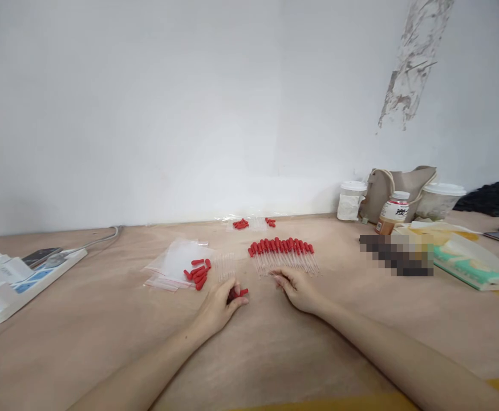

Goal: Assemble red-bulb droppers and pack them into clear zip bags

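My left hand (224,301) is curled round red rubber bulbs, one bulb (243,292) showing at its thumb. My right hand (294,287) has its fingers pinched at the lower tips of a row of glass droppers (283,260) with red bulbs on top. Anything thin and clear between those fingertips is too faint to tell from the droppers behind. Several bare glass tubes (223,265) lie just beyond my left hand. Left of them is a small pile of loose red bulbs (198,274), partly on clear plastic bags (176,260).
Farther back, more red bulbs (240,224) lie on clear plastic by the wall. A power strip (39,282) with plugs and a phone (41,257) sit at left. At right stand a lidded cup (352,201), a bottle (392,214), a bag (403,182) and a green-and-white packet (471,265).
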Tool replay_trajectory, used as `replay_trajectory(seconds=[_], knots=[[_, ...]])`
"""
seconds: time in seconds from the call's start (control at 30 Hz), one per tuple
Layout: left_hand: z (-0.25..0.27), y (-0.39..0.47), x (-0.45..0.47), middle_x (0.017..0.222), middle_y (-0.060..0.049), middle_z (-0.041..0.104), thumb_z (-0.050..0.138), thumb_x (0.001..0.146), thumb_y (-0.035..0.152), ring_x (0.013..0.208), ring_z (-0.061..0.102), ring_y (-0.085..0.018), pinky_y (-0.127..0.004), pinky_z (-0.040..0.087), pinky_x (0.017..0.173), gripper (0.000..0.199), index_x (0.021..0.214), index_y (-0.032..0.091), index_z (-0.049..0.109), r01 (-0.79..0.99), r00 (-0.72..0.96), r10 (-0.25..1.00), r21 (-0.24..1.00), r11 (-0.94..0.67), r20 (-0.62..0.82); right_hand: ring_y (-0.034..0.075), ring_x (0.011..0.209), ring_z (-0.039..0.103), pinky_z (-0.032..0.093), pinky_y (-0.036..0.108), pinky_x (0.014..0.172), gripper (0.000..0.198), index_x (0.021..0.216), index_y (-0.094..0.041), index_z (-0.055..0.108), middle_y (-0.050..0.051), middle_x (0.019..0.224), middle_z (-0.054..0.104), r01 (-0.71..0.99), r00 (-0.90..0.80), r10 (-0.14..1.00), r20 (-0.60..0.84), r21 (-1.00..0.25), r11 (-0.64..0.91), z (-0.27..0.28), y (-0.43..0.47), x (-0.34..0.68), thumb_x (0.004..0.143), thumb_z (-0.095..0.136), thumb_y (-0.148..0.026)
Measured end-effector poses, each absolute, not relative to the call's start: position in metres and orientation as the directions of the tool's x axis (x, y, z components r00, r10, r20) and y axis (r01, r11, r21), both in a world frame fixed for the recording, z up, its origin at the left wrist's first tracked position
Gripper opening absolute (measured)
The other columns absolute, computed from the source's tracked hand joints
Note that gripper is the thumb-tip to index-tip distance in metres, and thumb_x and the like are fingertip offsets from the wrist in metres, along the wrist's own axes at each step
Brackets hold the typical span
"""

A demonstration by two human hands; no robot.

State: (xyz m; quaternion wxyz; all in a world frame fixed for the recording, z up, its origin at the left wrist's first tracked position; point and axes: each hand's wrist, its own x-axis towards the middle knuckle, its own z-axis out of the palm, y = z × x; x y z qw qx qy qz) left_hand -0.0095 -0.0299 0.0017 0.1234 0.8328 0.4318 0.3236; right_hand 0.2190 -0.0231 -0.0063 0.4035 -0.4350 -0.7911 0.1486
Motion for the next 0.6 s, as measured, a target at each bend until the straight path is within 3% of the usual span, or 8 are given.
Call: replay_trajectory(seconds=[0.07, 0.2, 0.33, 0.6], knots=[[-0.002, -0.029, -0.011, 0.069, 0.003, 0.057, 0.056, 0.077, 0.025, 0.062, 0.055, -0.013, -0.023, 0.043, 0.057, 0.011, 0.083, 0.018, 0.05, 0.576, 0.389, 0.802, 0.56, -0.595, 0.453, 0.013, 0.075, 0.055, 0.042, 0.026, 0.069, 0.023, 0.094, -0.018, 0.058, 0.004, 0.083, 0.061, 0.549, -0.317, 0.773, 0.55, -0.558, 0.622, -0.006, -0.029, 0.214, 0.085, 0.037, -0.023], [-0.003, -0.032, -0.01, 0.084, 0.0, 0.063, 0.052, 0.08, 0.023, 0.075, 0.06, -0.014, -0.026, 0.047, 0.068, 0.032, 0.111, 0.021, 0.045, 0.454, 0.387, 0.815, 0.68, -0.576, 0.432, 0.013, 0.078, 0.054, 0.042, 0.026, 0.071, 0.021, 0.09, -0.018, 0.059, 0.005, 0.084, 0.059, 0.503, -0.387, 0.711, 0.587, -0.512, 0.696, -0.002, -0.04, 0.205, 0.085, 0.039, -0.022], [0.0, -0.035, -0.007, 0.092, -0.002, 0.066, 0.051, 0.081, 0.025, 0.082, 0.06, -0.017, -0.028, 0.047, 0.073, 0.017, 0.095, 0.019, 0.06, 0.495, 0.429, 0.795, 0.624, -0.604, 0.429, 0.013, 0.076, 0.053, 0.042, 0.025, 0.07, 0.021, 0.089, -0.018, 0.06, 0.005, 0.081, 0.059, 0.482, -0.416, 0.684, 0.599, -0.493, 0.725, 0.0, -0.044, 0.202, 0.085, 0.04, -0.021], [-0.002, -0.035, -0.007, 0.088, -0.002, 0.066, 0.05, 0.083, 0.025, 0.078, 0.06, -0.016, -0.025, 0.046, 0.071, 0.017, 0.094, 0.018, 0.061, 0.474, 0.427, 0.777, 0.617, -0.628, 0.463, 0.013, 0.077, 0.053, 0.039, 0.026, 0.071, 0.022, 0.092, -0.019, 0.062, 0.004, 0.081, 0.061, 0.511, -0.459, 0.674, 0.579, -0.449, 0.733, -0.001, -0.045, 0.201, 0.085, 0.041, -0.021]])
